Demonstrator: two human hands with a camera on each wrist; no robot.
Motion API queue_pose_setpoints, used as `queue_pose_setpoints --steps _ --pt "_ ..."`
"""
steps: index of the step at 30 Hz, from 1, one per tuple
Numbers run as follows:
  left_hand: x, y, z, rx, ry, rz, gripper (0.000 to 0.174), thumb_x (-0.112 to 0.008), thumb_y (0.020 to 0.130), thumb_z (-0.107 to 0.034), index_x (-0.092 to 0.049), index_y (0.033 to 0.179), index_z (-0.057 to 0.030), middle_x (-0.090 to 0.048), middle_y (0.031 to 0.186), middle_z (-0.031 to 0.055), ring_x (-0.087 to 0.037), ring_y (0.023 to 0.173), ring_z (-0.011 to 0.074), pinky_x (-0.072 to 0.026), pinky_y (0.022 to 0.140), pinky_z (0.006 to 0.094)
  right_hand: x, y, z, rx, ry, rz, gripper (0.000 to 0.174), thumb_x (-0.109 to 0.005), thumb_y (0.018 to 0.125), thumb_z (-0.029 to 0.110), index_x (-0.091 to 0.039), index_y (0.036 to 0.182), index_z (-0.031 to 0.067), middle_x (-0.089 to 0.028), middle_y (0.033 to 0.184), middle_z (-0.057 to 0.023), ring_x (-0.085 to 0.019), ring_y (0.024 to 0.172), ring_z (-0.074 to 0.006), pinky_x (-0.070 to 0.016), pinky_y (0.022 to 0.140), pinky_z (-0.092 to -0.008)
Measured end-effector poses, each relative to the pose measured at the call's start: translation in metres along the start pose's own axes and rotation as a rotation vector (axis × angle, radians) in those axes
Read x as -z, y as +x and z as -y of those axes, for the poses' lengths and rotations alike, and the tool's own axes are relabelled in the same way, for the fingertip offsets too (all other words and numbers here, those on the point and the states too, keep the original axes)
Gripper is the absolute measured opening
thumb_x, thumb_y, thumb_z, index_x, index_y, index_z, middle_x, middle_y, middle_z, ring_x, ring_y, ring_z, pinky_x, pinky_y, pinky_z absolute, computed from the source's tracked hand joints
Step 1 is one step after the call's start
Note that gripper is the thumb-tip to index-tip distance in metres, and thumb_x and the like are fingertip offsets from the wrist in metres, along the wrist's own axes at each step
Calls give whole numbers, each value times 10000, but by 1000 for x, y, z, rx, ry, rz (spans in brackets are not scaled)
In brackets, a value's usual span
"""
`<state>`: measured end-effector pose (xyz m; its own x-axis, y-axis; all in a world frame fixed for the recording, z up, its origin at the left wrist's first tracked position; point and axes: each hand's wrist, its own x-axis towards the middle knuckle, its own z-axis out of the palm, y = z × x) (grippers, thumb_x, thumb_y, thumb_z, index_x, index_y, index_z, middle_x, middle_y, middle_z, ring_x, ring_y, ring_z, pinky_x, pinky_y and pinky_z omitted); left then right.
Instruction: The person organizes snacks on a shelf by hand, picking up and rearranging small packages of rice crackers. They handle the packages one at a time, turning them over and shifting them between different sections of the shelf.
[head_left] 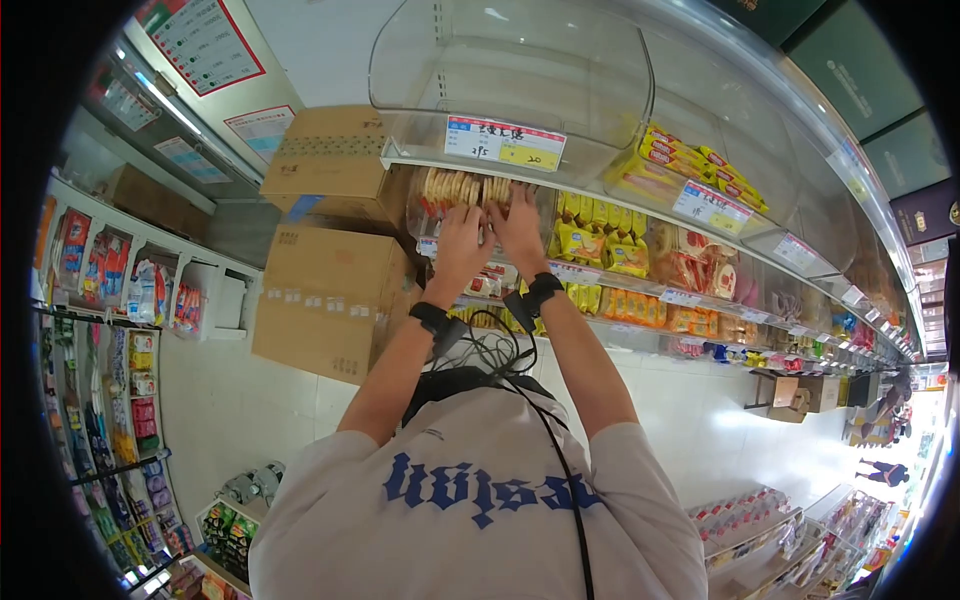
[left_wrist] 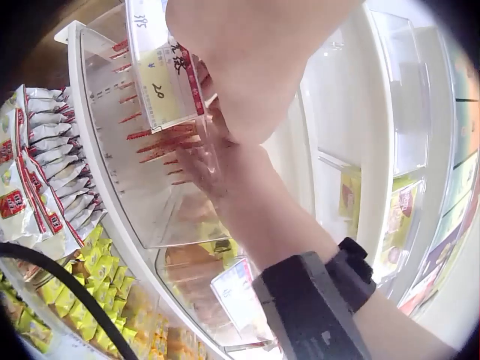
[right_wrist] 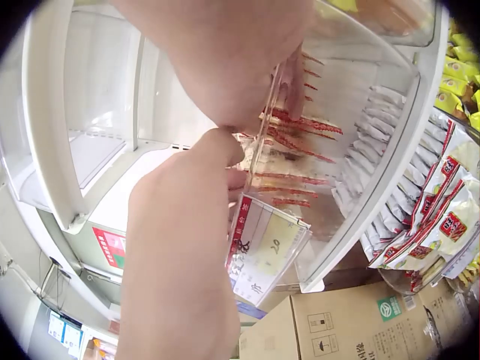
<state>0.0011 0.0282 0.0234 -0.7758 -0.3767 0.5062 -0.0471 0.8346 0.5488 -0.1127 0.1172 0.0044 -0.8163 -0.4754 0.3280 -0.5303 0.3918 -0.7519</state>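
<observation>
Left hand (head_left: 462,246) and right hand (head_left: 518,234) reach among wrapped biscuits (head_left: 450,187) in a clear shelf bin (head_left: 422,222), right of cardboard boxes (head_left: 325,298); whether either grips is unclear.

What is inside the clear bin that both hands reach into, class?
Inside the clear bin stands a row of round, pale snacks in red-edged packets. The left hand and right hand cover some, and whatever lies beneath the packets cannot be seen.
</observation>
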Motion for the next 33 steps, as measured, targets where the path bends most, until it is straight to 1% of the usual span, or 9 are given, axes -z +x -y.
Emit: queue_pose_setpoints --steps 2,5,8,11,14,20,28,32,33 --pt "2 -4 -2 72 88 -26 132 -676 880 -108 -608 944 -15 -612 961 190 -604 963 406 -489 797 528 4 -1 6 -18 6 9 522 -738 928 226 -533 1321 -50 -602 1147 -282 -663 916 -437 -541 810 -514" --pt "-7 -8 19 70 175 66 185 -657 871 -181 -634 957 -19 -640 946 181 -660 909 397 -527 796 512 -3 -1 -1 9 -47 -34 521 -731 928 226 -530 1321 -50 -601 1158 -288 -654 943 -449 -536 820 -522" --pt "-1 3 16 142 123 278 229 -639 878 -177 -663 1030 -8 -686 978 197 -696 856 405 -567 749 522 -3 0 -2 -21 -5 -8 519 -727 928 235 -532 1314 -52 -600 1165 -294 -640 969 -472 -530 824 -533" --pt "-8 6 24 87 113 239 288 -626 888 -178 -667 1109 3 -716 978 205 -715 827 398 -587 701 518 -3 1 -1 -22 -23 5 522 -725 929 247 -533 1310 -54 -598 1167 -302 -633 980 -488 -529 824 -537" --pt "-13 5 28 74 172 287 323 -618 893 -178 -660 1156 5 -728 951 204 -716 840 389 -587 716 513 -2 0 1 34 -31 -36 525 -722 930 259 -534 1304 -58 -595 1175 -311 -629 987 -501 -527 828 -543" --pt "-17 6 29 127 181 303 292 -613 899 -188 -651 1109 12 -728 912 198 -718 852 372 -580 718 523 4 -1 9 -49 -33 21 545 -726 938 288 -534 1307 -64 -595 1185 -317 -628 980 -504 -524 827 -552" --pt "-10 6 25 48 130 259 250 -609 910 -177 -646 1069 13 -722 923 200 -710 857 376 -570 702 509 0 0 2 -27 -52 -10 512 -754 927 250 -550 1285 -54 -644 1081 -269 -677 886 -430 -550 767 -509" --pt "-3 8 13 140 82 304 216 -610 911 -162 -648 1043 5 -715 933 204 -702 834 390 -567 705 511 -4 -1 -5 -20 -67 -40 483 -778 910 239 -564 1245 -36 -675 985 -222 -702 820 -380 -558 731 -491" --pt "-3 8 12 144 51 296 211 -610 909 -142 -643 1061 1 -710 987 201 -699 859 388 -565 714 509 -4 -1 -5 -20 -72 -44 467 -773 913 235 -568 1236 -33 -677 984 -220 -704 821 -376 -558 733 -490"
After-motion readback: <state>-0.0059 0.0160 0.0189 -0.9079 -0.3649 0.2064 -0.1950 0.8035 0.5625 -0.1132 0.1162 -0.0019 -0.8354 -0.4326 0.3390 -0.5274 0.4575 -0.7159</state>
